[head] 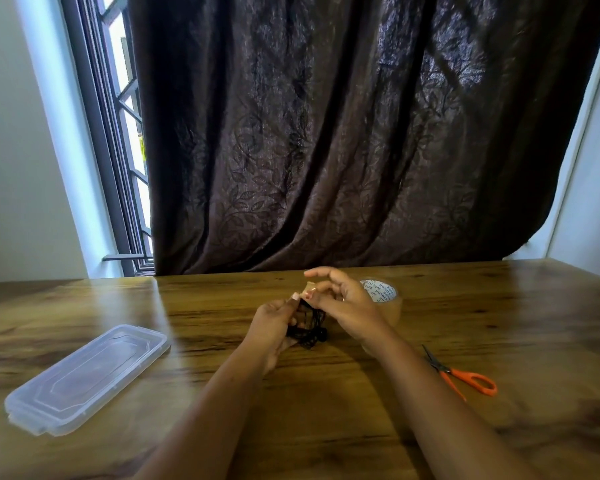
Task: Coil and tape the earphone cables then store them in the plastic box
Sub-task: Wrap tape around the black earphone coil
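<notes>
My left fingers [284,308] hold the coil [311,333], right fingers [323,289] pinch tape [307,287] above it — slacken, and the loops may spring loose.

Left hand [274,327] is gripping coiled black earphone cable [309,329] while right hand [347,303] is pinching tape piece [307,288], with plastic box [87,377], tape roll [383,299] and scissors [461,374] lying on table [326,393].
</notes>
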Demonstrator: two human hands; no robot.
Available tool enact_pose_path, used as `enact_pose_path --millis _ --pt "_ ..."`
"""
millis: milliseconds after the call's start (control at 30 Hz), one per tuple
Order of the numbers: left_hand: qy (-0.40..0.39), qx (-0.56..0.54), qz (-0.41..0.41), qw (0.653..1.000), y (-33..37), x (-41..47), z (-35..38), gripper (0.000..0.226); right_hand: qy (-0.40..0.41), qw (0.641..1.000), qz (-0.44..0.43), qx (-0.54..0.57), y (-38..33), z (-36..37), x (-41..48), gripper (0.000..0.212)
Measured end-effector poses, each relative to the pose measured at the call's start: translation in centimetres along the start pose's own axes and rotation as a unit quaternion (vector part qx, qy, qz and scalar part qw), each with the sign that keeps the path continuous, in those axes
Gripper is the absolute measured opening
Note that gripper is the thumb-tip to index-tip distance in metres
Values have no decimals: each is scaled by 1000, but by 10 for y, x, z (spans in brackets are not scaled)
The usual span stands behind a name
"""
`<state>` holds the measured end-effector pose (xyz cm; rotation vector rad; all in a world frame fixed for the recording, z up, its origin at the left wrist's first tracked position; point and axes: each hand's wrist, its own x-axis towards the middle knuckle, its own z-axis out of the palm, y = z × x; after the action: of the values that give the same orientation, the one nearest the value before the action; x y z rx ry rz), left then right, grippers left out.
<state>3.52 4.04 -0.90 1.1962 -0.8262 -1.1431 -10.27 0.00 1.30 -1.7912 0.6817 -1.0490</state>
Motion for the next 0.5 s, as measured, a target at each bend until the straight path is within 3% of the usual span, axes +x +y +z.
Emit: enact_pose_path --millis 133,367,500 --pt "4 -12 -10 1000 -1 1 -1 39 7 999 -13 -34 2 -4 0 27" --pt "-2 -11 -8 1000 -2 1 1 30 -11 999 -34 -37 -6 1 -3 21" --pt "-24 -9 -17 1000 0 0 -1 36 -18 990 -37 -135 -2 0 -3 21"
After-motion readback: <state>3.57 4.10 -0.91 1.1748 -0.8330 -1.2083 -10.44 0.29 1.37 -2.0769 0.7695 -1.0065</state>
